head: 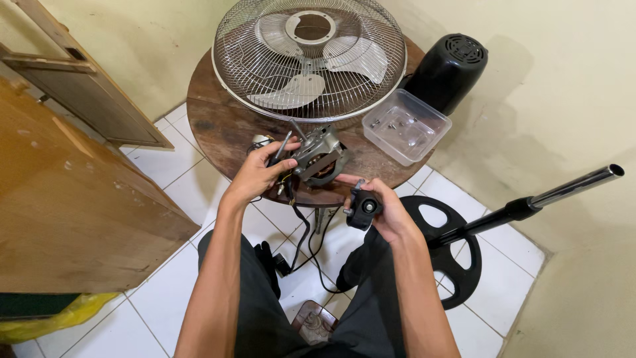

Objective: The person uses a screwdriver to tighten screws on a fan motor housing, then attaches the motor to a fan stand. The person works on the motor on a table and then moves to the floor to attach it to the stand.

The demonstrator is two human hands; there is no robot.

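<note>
Left hand point(258, 174): fingers clamped on fan motor point(319, 156) at the round wooden worktop point(218, 126) edge. Right hand point(387, 209): fingers closed around black plastic part point(364, 207), just below the motor. Clear plastic tub point(406, 126) on the worktop holds small screws. Fan cage point(309, 58) lies behind.

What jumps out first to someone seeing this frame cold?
The big wire fan guard with its pale blades lying flat on the round wooden table at top centre. Just below it, at the table's near edge, the left hand grips a bare fan motor with wires hanging down, while the right hand holds a small black part. To the right, the fan's black base and chrome pole lie on the white tiles.
</note>
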